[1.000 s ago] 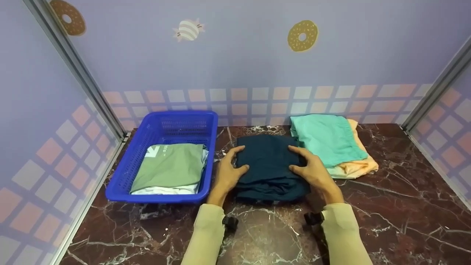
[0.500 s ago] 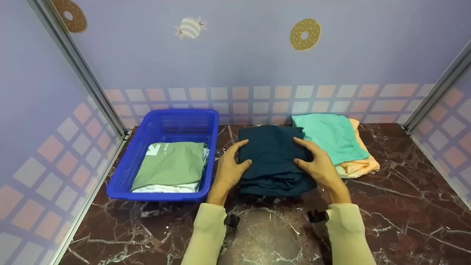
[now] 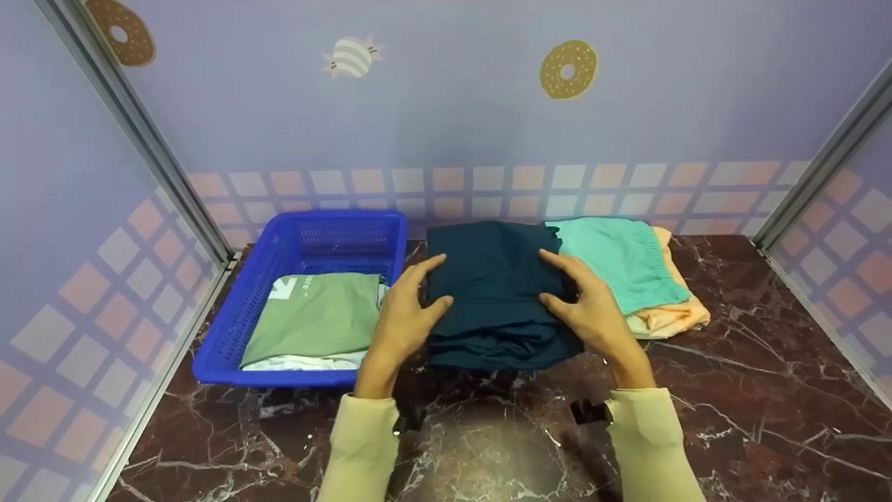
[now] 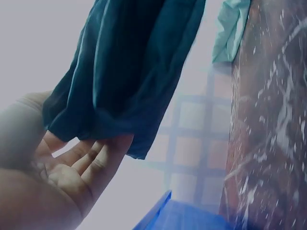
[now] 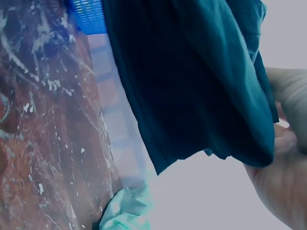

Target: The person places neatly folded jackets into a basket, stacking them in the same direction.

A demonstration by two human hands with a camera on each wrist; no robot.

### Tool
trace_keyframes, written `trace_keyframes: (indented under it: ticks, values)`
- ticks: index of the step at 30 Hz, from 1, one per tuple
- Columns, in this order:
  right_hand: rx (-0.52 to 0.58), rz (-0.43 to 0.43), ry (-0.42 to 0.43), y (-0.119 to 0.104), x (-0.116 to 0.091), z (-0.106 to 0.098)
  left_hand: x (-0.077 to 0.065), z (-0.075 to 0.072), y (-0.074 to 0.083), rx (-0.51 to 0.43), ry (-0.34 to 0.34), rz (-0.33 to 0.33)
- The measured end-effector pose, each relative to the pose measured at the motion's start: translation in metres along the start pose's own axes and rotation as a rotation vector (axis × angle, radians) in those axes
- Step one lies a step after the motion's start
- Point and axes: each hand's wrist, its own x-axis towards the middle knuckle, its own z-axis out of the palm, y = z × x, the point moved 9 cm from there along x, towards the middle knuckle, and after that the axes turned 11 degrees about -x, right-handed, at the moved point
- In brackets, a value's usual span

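A folded dark navy garment point(image 3: 495, 279) is held between both hands, raised off the table. My left hand point(image 3: 404, 314) grips its left side, with the fingers under the cloth in the left wrist view. On the opposite side my right hand point(image 3: 592, 307) grips it too; in the right wrist view the cloth point(image 5: 192, 86) hides most of the fingers. Just left of the left hand stands a blue plastic basket point(image 3: 279, 378), its right rim partly covered by that hand. Inside the basket lies a folded green shirt point(image 3: 320, 314) with white print, on top of whitish cloth point(image 3: 313, 362).
Right of the held garment, folded mint-green shorts point(image 3: 613, 265) lie on a peach-coloured cloth point(image 3: 672, 317). The dark red marbled table point(image 3: 752, 390) meets a lilac wall point(image 3: 446, 125) at the back and side panels left and right.
Both hands have lifted the navy garment and moved it back and then left, closer to the basket. The left hand now overlaps the basket's right rim. The basket and the other clothes stay put.
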Motion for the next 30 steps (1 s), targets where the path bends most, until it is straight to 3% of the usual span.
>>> trace_keyframes:
  ticks: [10, 18, 30]
  values:
    - [-0.071, -0.100, -0.007, -0.033, 0.015, 0.010, -0.001, -0.034, 0.012, 0.041, -0.009, 0.009]
    - [-0.090, -0.218, 0.085, -0.066, 0.031, 0.017, 0.009, -0.066, 0.027, 0.157, 0.004, 0.015]
    - [-0.063, -0.148, 0.097, -0.104, 0.060, 0.061, 0.022, -0.127, 0.036, 0.237, 0.043, 0.004]
